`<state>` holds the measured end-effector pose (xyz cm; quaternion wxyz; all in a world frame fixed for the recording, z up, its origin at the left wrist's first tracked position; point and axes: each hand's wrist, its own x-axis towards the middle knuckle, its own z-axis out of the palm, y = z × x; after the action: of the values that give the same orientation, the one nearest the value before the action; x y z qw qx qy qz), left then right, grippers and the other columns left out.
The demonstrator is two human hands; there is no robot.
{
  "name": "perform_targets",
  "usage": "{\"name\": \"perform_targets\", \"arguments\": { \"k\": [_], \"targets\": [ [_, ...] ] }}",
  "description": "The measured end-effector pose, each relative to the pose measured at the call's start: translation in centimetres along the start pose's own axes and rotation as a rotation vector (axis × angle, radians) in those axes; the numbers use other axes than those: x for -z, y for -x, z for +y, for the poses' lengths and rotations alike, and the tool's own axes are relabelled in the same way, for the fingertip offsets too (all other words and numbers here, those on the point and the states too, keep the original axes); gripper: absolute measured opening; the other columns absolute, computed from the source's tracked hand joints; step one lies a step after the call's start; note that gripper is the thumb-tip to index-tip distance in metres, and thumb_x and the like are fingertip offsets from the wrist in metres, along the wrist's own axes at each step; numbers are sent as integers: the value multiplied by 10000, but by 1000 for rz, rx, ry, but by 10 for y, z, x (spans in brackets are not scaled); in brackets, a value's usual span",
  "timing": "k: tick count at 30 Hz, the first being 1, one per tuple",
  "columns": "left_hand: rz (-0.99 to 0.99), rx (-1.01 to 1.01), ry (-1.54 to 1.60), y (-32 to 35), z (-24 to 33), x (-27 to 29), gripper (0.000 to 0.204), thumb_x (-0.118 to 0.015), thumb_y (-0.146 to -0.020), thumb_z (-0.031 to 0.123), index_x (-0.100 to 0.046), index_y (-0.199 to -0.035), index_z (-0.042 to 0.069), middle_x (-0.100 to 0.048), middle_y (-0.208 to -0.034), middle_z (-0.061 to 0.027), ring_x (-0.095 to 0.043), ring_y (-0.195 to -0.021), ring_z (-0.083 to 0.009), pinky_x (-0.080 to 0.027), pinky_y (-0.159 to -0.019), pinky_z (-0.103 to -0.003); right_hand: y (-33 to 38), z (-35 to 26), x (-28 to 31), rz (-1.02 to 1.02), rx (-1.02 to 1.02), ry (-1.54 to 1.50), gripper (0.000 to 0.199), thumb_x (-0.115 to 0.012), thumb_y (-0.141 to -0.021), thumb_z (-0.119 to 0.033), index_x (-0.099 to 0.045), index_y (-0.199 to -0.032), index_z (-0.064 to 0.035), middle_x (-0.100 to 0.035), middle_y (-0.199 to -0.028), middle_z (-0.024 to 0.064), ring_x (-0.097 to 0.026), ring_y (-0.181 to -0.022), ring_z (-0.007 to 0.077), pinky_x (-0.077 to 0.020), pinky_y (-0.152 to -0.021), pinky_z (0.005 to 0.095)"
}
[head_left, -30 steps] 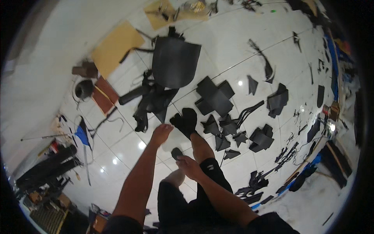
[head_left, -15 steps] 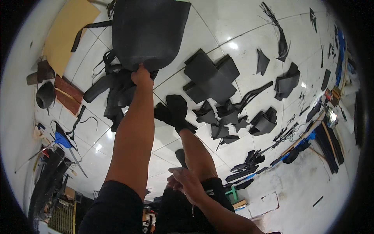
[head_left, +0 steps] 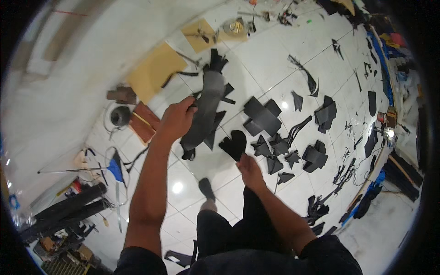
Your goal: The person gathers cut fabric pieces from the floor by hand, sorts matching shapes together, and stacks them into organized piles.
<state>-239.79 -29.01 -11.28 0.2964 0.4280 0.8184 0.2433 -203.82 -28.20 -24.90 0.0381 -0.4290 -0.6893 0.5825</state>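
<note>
My left hand [head_left: 179, 118] is closed around the edge of a large dark grey sheet [head_left: 206, 107], which hangs bent and almost edge-on above the floor. Black straps and offcuts [head_left: 217, 59] show past its far end. My right hand [head_left: 250, 172] is low in front of my right leg, its fingers curled; what they hold, if anything, is hidden. Just beyond it is a black lobed shape [head_left: 233, 144], and I cannot tell whether the hand touches it. To the right lies a cross-shaped stack of black pieces [head_left: 262, 116], with smaller pointed black pieces [head_left: 275, 149] nearer me.
Two more black stacks [head_left: 315, 156] lie further right, with scattered scraps beyond. Tan sheets [head_left: 158, 68], a reddish-brown board [head_left: 144, 123] and a round dark object [head_left: 120, 116] lie at left. Dark rolls [head_left: 68, 208] rest along the left wall. My socked left foot [head_left: 206, 187] stands on the tiles.
The grey sheet has swung from face-on at the far left to nearly edge-on, closer to the middle. My right hand has moved forward and its fingers have curled in. The view has shifted.
</note>
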Motion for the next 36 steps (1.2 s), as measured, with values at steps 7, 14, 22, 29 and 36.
{"name": "perform_targets", "arguments": {
  "k": [7,14,22,29,36],
  "targets": [
    [-162,-355,-110,205,199,237,170,-634,-825,125,-594,-958,26,-602,-765,-120,-574,-706,-197,-452,-678,-330,58,-351,85,312,680,265,1144,-874,-606,-269,-151,-1469,-64,-448,-1334,182,-420,-1247,290,-351,-1025,391],
    [-147,-637,-108,345,345,342,300,-687,-806,231,-610,-1004,19,-610,-894,-20,-559,-811,-99,-445,-724,-250,231,-504,149,-259,702,-142,637,-795,-719,-218,-513,-1248,-2,-613,-1139,103,-553,-1072,205,-424,-939,339],
    [-228,-674,546,406,403,333,324,-603,-881,204,-622,-1111,-22,-666,-968,-54,-605,-845,-116,-454,-803,-232,395,-510,235,223,839,-167,559,-768,-757,-251,-537,-1209,-16,-614,-1125,99,-566,-1037,210,-427,-928,344],
    [-96,-757,290,422,471,296,363,-575,-905,270,-606,-1174,28,-649,-1041,-50,-579,-934,-139,-436,-850,-283,502,-423,307,664,774,-187,428,-715,-823,-287,-597,-1116,0,-649,-1013,77,-588,-908,169,-449,-829,309],
    [-28,-862,203,444,528,265,315,-567,-906,213,-600,-1143,9,-646,-995,-42,-577,-907,-129,-452,-816,-264,679,-316,348,972,622,-122,379,-695,-844,-262,-593,-1100,-3,-640,-963,42,-583,-882,130,-451,-808,279]
  ]
}}
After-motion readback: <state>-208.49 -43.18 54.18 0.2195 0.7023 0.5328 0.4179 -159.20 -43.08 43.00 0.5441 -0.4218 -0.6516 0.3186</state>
